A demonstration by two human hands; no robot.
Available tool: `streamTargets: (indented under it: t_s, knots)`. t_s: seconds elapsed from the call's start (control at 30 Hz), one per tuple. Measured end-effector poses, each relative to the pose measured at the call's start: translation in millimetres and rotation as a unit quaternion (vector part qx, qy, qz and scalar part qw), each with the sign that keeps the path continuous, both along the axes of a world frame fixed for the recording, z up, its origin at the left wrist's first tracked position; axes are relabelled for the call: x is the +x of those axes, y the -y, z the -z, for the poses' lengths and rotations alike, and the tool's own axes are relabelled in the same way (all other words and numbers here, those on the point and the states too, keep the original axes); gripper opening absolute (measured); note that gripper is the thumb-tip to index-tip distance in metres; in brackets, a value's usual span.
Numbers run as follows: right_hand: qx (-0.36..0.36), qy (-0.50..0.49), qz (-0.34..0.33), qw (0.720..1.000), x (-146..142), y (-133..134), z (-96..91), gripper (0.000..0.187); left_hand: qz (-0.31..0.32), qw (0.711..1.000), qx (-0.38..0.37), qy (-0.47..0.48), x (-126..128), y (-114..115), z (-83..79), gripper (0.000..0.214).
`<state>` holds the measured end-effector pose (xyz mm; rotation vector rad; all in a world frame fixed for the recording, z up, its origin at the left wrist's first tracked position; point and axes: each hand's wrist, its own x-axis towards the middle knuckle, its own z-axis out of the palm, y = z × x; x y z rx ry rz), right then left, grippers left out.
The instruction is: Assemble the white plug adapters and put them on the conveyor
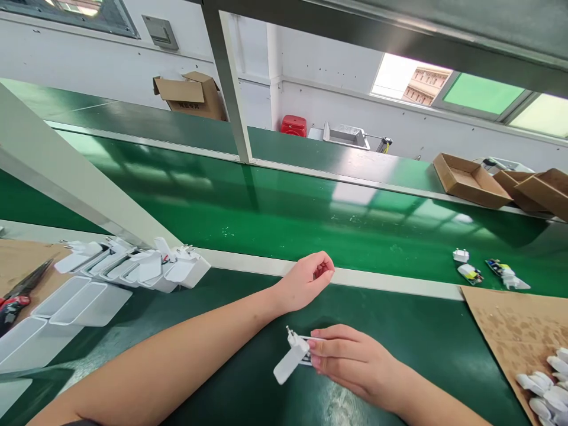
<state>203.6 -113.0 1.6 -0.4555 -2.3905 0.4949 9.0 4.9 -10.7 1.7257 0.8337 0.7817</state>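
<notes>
Surroundings: row of white housings [133, 266] at left by the belt [288, 219]; scissors [18, 293] far left; cardboard sheet [501, 325] at right. Nothing blocks the hands.

White adapter [290, 358] lies low on the green worktop [399, 331], pinched at its upper end by the right hand [350, 355] fingertips. Left hand [306, 281] just beyond it, apart, curled shut; contents cannot be told.

Adapter's long axis runs diagonally, lower-left to upper-right, with the prongs at the far end.
</notes>
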Motion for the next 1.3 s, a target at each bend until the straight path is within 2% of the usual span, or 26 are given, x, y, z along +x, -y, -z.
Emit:
streamTargets:
  t_s: [0.1,0.23,0.33,0.47,0.57,0.67,0.77,0.83,1.03,1.23,1.3]
  knots:
    - [0.018,-0.021,0.016,1.0,3.9,5.3,0.7,0.043,0.003,1.0,0.0,-0.008,-0.5,0.2,-1.1,0.019]
    - [-0.011,-0.076,0.053,0.996,12.1,13.6,4.0,0.057,0.008,1.0,-0.003,-0.007,-0.3,0.0,0.4,0.017]
    - [-0.03,-0.063,0.058,0.996,9.1,9.5,5.8,0.047,0.009,1.0,0.0,-0.003,0.3,-0.3,2.0,0.016]
    - [0.006,-0.001,0.044,0.999,-0.3,-1.0,4.6,0.038,0.009,1.0,0.001,-0.005,0.1,-0.5,2.3,0.017]
    - [0.052,-0.013,0.054,0.997,-1.6,-0.9,1.1,0.042,0.013,1.0,0.005,-0.01,-0.6,-0.3,0.9,0.018]
    - [0.077,-0.045,0.059,0.994,2.4,6.1,-1.9,0.055,0.018,1.0,0.009,-0.013,-1.2,0.1,-0.9,0.019]
    - [0.067,-0.087,0.09,0.99,8.7,10.5,-1.4,0.062,0.02,1.0,0.003,-0.011,-0.9,0.2,-1.1,0.018]
    - [0.052,-0.092,0.111,0.988,12.1,7.4,0.9,0.059,0.02,1.0,-0.007,-0.005,-0.2,0.0,0.3,0.018]
    - [-0.014,0.001,0.08,0.997,12.8,-9.7,8.8,0.04,-0.008,1.0,-0.018,0.021,1.2,-2.4,5.4,0.024]
    - [-0.013,-0.011,0.082,0.996,14.0,-7.9,13.1,0.044,-0.019,0.999,-0.031,0.028,2.5,-4.2,6.7,0.026]
    - [-0.02,-0.038,0.104,0.994,17.0,-9.7,14.5,0.047,-0.022,0.999,-0.034,0.034,2.7,-4.2,8.0,0.026]
